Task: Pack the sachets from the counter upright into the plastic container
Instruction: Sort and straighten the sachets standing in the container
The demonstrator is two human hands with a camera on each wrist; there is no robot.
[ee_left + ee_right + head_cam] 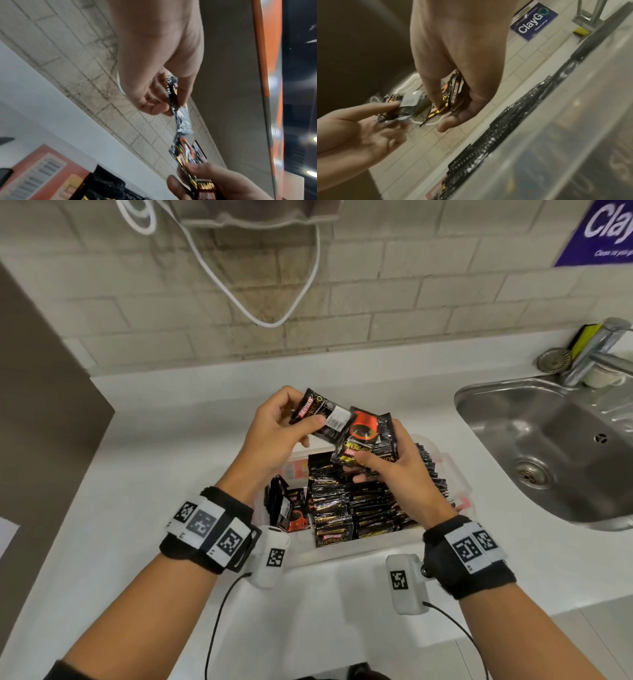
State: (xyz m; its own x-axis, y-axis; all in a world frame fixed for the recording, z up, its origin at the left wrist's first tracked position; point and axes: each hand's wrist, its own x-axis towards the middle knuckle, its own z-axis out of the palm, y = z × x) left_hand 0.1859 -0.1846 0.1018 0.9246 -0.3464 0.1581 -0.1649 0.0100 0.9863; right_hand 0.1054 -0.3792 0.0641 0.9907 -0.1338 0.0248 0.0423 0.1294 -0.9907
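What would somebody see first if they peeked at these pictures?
Two hands in the middle, held above a clear tub crammed with upright black coffee sachets. The left hand grips one sachet and the right hand holds another showing a red cup. A shiny steel sink sits to the right.

The white counter (342, 611) is carrying my sachet-filled container (459, 474), and a steel sink (513, 405) is sitting at its right
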